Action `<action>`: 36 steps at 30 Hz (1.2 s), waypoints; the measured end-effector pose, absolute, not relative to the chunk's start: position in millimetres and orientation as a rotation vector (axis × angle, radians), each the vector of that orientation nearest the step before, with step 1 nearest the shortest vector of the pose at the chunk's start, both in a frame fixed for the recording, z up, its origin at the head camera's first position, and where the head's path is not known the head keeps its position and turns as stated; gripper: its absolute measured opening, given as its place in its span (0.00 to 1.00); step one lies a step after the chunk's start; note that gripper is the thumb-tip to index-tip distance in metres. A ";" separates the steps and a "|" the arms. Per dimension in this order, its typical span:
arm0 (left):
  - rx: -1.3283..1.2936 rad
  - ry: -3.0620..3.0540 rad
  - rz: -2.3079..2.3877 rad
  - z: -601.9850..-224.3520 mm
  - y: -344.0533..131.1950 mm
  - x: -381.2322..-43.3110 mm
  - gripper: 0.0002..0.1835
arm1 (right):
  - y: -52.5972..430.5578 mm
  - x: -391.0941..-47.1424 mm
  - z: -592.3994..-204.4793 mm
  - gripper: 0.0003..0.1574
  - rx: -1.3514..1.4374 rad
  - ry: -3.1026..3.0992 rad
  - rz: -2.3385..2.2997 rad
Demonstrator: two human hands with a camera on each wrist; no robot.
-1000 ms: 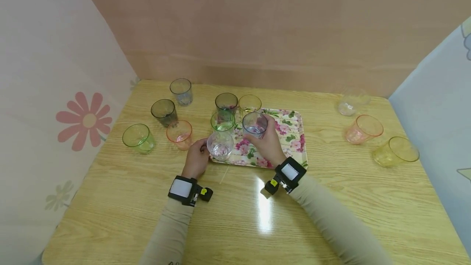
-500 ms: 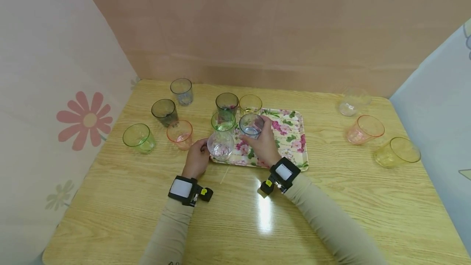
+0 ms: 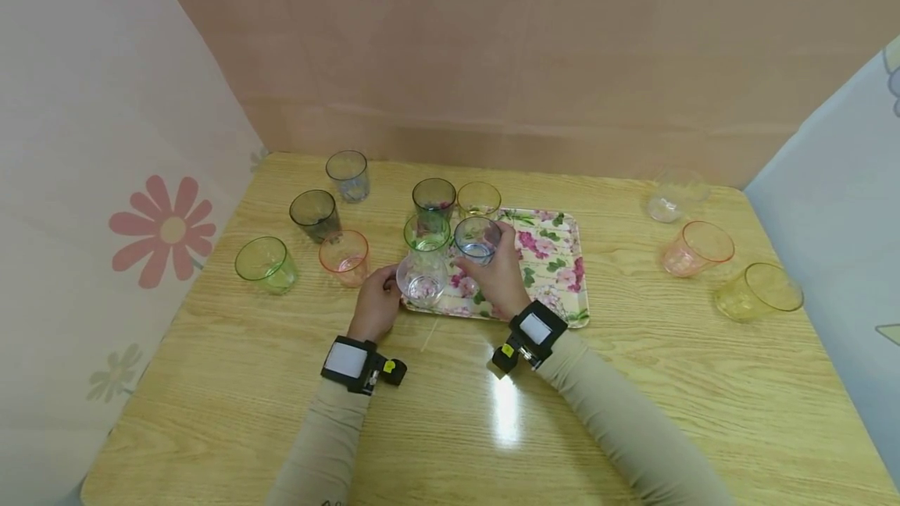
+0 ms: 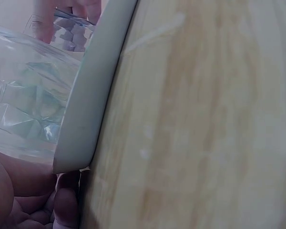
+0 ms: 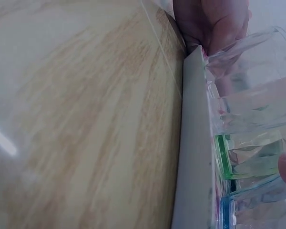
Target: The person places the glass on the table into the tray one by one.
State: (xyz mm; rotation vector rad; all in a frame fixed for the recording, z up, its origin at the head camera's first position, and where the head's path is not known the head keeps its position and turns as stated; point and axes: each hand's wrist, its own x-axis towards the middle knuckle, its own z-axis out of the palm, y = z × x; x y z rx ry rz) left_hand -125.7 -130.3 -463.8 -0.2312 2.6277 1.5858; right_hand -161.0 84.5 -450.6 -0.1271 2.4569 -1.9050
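My right hand (image 3: 501, 276) grips a blue-tinted glass (image 3: 475, 250), which stands upright over the flowered tray (image 3: 555, 268). Thumb and fingers lie on opposite sides of this glass. At the tray's front left corner, my left hand (image 3: 376, 307) pinches the rim, with fingertips low at the corner in the left wrist view. Right beside that hand is a clear glass (image 3: 424, 287) on the tray. Behind it stand a green glass (image 3: 426, 240) and a dark grey glass (image 3: 433, 197). A yellow glass (image 3: 480, 197) stands just behind the blue one.
Left of the tray stand a pink glass (image 3: 344, 260), a green glass (image 3: 270, 270), a dark grey glass (image 3: 316, 219) and a bluish glass (image 3: 349, 178). Toward the right side are a clear glass (image 3: 664, 205), a pink glass (image 3: 692, 252) and a yellow glass (image 3: 752, 295). Walls border the table.
My right hand has shifted slightly left with the blue glass, bringing it nearer the green and clear ones. The left hand and the tray have stayed in place.
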 end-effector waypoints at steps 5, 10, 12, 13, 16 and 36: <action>-0.218 2.640 1.578 -463.6 -131.6 -124.8 0.17 | 81.8 -159.8 -451.1 0.58 -0.113 2.456 -1.899; -0.228 2.633 1.593 -463.6 -132.2 -124.6 0.18 | 79.4 -160.3 -452.2 0.59 -0.127 2.464 -1.884; -0.222 2.640 1.590 -464.0 -132.4 -124.6 0.18 | 78.7 -160.1 -452.1 0.59 -0.127 2.467 -1.881; -0.222 2.639 1.591 -464.3 -132.4 -124.6 0.18 | 78.5 -160.0 -452.0 0.59 -0.126 2.470 -1.878; -0.224 2.636 1.599 -465.0 -132.7 -124.6 0.17 | 77.9 -159.8 -451.7 0.59 -0.118 2.481 -1.867; -0.219 2.648 1.602 -463.0 -129.1 -124.8 0.17 | 75.8 -158.5 -449.2 0.58 -0.088 2.528 -1.853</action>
